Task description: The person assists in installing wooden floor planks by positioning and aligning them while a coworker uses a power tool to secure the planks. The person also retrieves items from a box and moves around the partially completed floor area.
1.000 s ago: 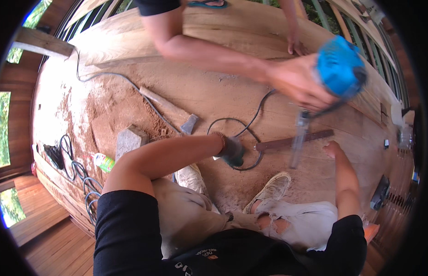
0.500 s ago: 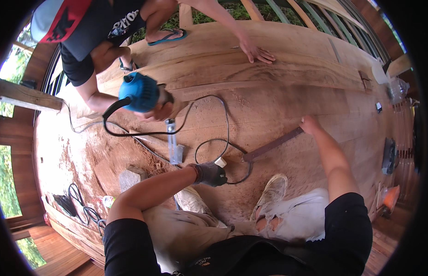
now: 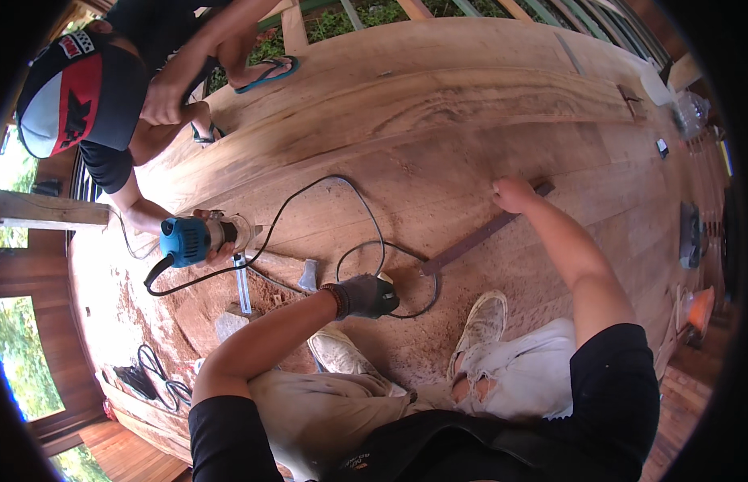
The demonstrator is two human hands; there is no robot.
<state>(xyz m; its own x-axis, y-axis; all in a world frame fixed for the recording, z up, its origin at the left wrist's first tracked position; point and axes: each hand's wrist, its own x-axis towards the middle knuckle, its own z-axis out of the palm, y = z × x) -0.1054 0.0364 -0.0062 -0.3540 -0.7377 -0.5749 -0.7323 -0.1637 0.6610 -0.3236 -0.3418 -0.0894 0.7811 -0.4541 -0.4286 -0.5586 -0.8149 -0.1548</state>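
My left hand [image 3: 369, 296], in a dark grey work glove, is closed above the boards near my left shoe. A pale bit shows at its fingers, but what it holds is unclear. My bare right hand [image 3: 515, 195] is farther forward, fingers curled and pinched against the wooden surface. Its wrist crosses over a dark brown flat strip [image 3: 478, 238], which lies slantwise on the boards. A black cable [image 3: 363, 199] loops beneath the strip's near end and my glove. At the left, a co-worker holds a blue router [image 3: 186, 241] low over the wood.
A hatchet [image 3: 308, 275], a square [image 3: 243, 287] and a grey block [image 3: 230, 323] lie left of my glove. Coiled black cord [image 3: 161, 376] sits lower left. Plastic bottles [image 3: 690, 112] and an orange tool [image 3: 698, 308] stand at the right. Sawdust covers the boards.
My right hand has left the strip's far end and shifted left past it. The co-worker has lowered the router leftward and drawn the other hand back from the boards.
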